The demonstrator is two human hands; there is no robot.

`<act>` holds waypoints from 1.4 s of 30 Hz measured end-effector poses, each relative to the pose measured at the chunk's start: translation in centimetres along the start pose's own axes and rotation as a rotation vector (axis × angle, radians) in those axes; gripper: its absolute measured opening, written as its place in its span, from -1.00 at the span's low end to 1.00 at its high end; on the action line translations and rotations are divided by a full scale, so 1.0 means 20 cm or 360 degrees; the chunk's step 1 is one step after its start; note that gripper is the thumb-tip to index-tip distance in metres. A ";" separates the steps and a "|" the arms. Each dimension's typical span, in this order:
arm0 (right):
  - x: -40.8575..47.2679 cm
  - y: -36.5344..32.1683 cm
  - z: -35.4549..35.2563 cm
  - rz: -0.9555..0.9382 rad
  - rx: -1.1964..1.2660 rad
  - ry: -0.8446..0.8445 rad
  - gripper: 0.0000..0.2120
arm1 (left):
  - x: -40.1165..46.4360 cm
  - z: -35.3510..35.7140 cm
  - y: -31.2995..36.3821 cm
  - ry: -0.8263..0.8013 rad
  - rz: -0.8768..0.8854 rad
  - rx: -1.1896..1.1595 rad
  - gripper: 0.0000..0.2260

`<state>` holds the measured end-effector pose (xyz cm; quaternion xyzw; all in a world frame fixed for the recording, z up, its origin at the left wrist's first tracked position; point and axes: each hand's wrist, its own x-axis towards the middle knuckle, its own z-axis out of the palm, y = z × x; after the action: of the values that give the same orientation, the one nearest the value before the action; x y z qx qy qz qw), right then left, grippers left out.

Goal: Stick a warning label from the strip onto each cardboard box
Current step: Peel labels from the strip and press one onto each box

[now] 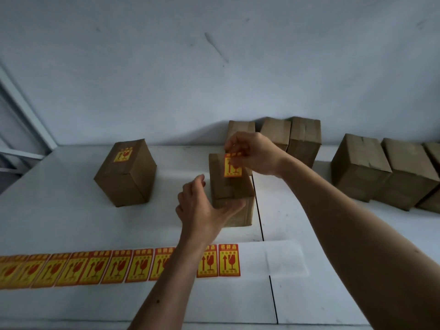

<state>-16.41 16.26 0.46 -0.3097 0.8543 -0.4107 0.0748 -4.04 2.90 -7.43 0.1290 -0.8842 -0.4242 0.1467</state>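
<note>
A cardboard box [232, 191] stands upright mid-table. My right hand [254, 153] pinches the top edge of a yellow-and-red warning label [233, 167] over the box's top face. My left hand [202, 206] is at the box's near left side, fingers extended, the thumb across its front edge. A second box [126, 177] to the left carries a label [123, 154] on top. The label strip [100, 267] lies along the table's near edge, its blank backing [273, 259] extending right; my left forearm hides part of it.
Three plain boxes [302, 139] stand against the wall behind the central one. More plain boxes [381, 170] are grouped at the right edge. The white table [71, 222] has dark seams [259, 217] right of the central box. A metal frame [21, 110] rises at far left.
</note>
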 end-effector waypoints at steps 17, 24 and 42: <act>0.07 0.05 0.06 -0.0096 -0.0084 -0.0016 -0.70 | 0.07 0.06 0.02 -0.0085 -0.0091 -0.0161 -0.30; 0.06 0.04 0.04 -0.0099 -0.0109 -0.0023 -0.67 | 0.07 0.08 0.03 -0.0087 -0.0131 -0.0173 -0.24; -0.01 0.12 0.12 -0.0182 -0.0397 0.0319 -0.71 | 0.07 0.08 0.02 -0.0042 -0.0125 -0.0220 -0.33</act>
<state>-16.43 15.92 -2.87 -0.3221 0.8828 -0.3339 -0.0731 -6.01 3.86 -7.89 0.1475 -0.8490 -0.4913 0.1268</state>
